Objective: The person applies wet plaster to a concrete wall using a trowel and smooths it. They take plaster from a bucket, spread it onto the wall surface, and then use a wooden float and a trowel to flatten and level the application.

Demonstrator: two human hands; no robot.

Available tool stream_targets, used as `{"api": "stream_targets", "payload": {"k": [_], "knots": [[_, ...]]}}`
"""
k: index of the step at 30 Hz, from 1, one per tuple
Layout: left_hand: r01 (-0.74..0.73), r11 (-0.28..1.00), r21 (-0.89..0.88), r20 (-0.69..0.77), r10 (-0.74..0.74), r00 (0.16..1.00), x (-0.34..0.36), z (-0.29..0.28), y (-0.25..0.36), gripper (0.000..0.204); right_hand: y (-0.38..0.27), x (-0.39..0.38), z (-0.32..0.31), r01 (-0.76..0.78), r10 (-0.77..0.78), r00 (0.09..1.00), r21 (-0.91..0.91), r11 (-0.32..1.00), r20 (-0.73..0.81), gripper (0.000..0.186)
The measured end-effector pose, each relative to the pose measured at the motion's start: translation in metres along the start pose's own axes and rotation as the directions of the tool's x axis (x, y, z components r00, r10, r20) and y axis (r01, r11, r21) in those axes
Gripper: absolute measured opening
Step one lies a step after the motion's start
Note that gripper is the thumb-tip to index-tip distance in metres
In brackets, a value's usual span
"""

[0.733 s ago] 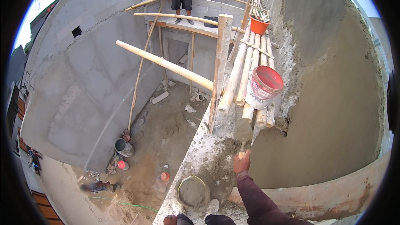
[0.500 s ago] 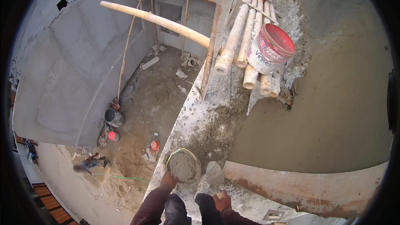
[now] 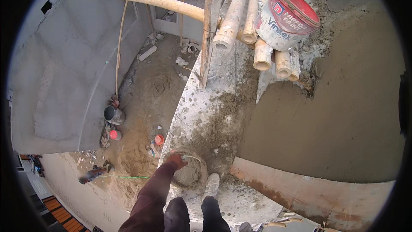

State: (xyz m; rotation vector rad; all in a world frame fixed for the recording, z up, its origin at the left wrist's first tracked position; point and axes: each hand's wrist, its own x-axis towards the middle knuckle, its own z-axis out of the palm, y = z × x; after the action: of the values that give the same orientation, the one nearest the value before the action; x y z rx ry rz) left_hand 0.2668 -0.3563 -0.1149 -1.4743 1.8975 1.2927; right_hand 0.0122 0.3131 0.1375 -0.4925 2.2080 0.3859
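Observation:
My left hand [image 3: 176, 161] reaches down from the lower edge and is closed on the handle of a bucket [image 3: 204, 176]. The wire handle [image 3: 196, 157] arcs over the rim, with a pale grip at my fingers. Grey wet mortar [image 3: 189, 175] fills the bucket, which stands on the mortar-spattered ledge [image 3: 184, 122] just in front of my feet. One pale, caked shoe [image 3: 211, 184] is beside the bucket's right side. My right hand is out of the picture.
Smooth wet mortar [image 3: 317, 124] lies to the right, bordered by a curved board [image 3: 309, 189]. A red-and-white paint bucket [image 3: 283, 21] sits on bamboo poles [image 3: 231, 25] ahead. The ledge drops on the left to a dirt floor [image 3: 150, 86], where a co-worker [image 3: 95, 172] is.
My left hand has moved forward over the bucket's rim with the handle. My right hand, closed round a light handle before, has left the view. The view has shifted, bringing the bamboo closer.

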Motion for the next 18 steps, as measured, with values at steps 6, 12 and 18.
{"api": "stream_targets", "payload": {"k": [6, 12, 18], "knots": [[0.061, 0.998, -0.006, 0.147, -0.06, 0.987, -0.057, 0.039, 0.032, 0.074, -0.035, 0.025, 0.006, -0.093, 0.089, 0.995, 0.095, 0.991, 0.053, 0.046], [0.133, 0.99, -0.035, 0.061, -0.131, 0.99, -0.088, 0.033, 0.002, 0.072, -0.07, 0.006, -0.056, -0.076, 0.066, 0.993, 0.1, 0.992, 0.1, 0.043], [0.02, 0.992, 0.127, 0.038, -0.025, 0.999, -0.123, -0.011, -0.01, 0.066, -0.041, -0.066, -0.047, -0.237, 0.205, 0.965, 0.201, 0.951, 0.165, 0.041]]}}
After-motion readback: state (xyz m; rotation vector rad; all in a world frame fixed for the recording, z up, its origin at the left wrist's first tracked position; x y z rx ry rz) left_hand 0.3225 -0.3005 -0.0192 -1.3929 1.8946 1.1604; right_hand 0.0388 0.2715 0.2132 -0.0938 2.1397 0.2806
